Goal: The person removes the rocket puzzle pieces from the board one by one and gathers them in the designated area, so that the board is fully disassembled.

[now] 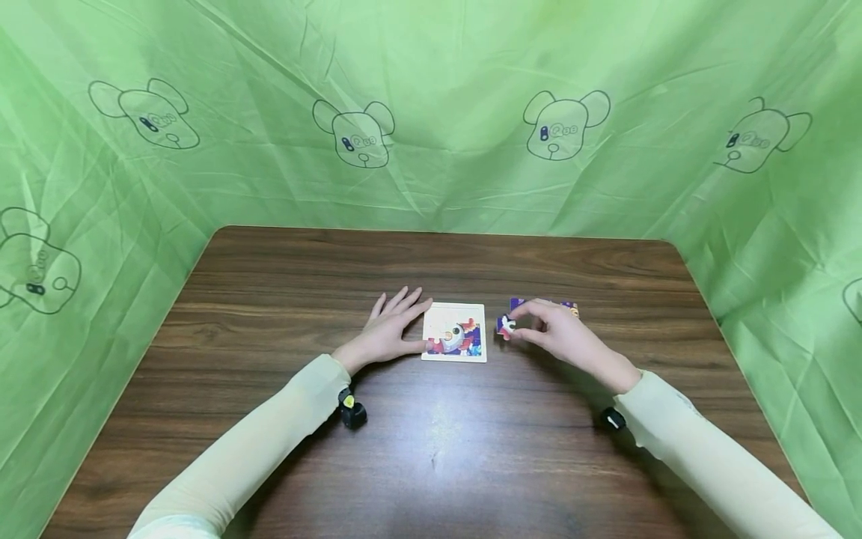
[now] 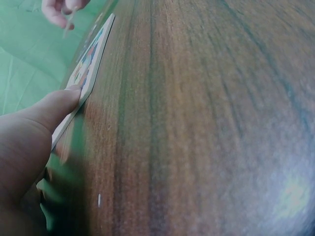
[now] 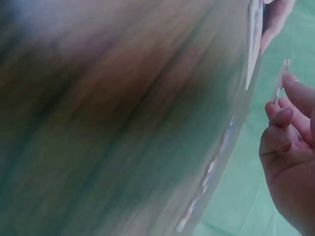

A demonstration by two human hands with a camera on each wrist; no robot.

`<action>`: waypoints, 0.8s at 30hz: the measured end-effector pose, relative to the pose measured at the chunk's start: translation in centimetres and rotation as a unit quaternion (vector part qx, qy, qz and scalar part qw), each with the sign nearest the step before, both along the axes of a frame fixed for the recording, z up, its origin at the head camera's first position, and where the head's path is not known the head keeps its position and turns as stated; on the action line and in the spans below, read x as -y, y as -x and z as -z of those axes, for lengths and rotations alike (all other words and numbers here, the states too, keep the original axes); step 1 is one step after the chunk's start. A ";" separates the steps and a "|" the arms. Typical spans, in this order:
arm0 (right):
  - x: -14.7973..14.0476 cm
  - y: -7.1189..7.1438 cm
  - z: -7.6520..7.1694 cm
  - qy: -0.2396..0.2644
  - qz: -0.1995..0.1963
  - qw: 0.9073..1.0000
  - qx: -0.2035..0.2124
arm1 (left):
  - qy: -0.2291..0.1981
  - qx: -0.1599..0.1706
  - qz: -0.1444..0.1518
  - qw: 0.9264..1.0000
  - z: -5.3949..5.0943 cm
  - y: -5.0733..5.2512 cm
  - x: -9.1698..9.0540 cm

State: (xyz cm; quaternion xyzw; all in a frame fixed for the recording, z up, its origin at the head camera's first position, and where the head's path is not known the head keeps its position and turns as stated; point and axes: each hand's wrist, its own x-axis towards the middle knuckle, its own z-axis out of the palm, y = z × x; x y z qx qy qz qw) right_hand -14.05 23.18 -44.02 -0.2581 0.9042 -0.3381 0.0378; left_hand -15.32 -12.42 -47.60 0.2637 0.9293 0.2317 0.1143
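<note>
A white-framed jigsaw board [image 1: 453,308] lies mid-table, its lower part filled with colourful pieces and its upper left bare. My left hand [image 1: 385,335] rests beside it with fingers spread, thumb on the left edge of the board; the left wrist view shows the thumb [image 2: 64,101] on the frame. Just right of the board, my right hand [image 1: 555,333] pinches a jigsaw piece [image 1: 506,327] between thumb and fingers. In the right wrist view this piece [image 3: 280,83] appears edge-on, raised above the table. Behind the right hand lie purple jigsaw pieces [image 1: 515,302], partly hidden by it.
The brown wooden table [image 1: 431,434] has rounded far corners. Green cloth [image 1: 444,180] with bear-head drawings hangs along its back and sides. Black wrist devices [image 1: 353,412] sit at both sleeves.
</note>
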 end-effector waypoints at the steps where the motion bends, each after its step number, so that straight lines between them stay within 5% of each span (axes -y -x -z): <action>1: -0.3 -0.1 0.1 -0.002 -0.001 1.000 -0.002 | -0.001 0.000 0.000 1.000 0.0 0.0 0.0; 24: -2.1 0.1 1.7 -0.057 -0.045 0.995 -0.071 | 0.000 0.001 -0.002 1.000 0.2 0.0 -0.1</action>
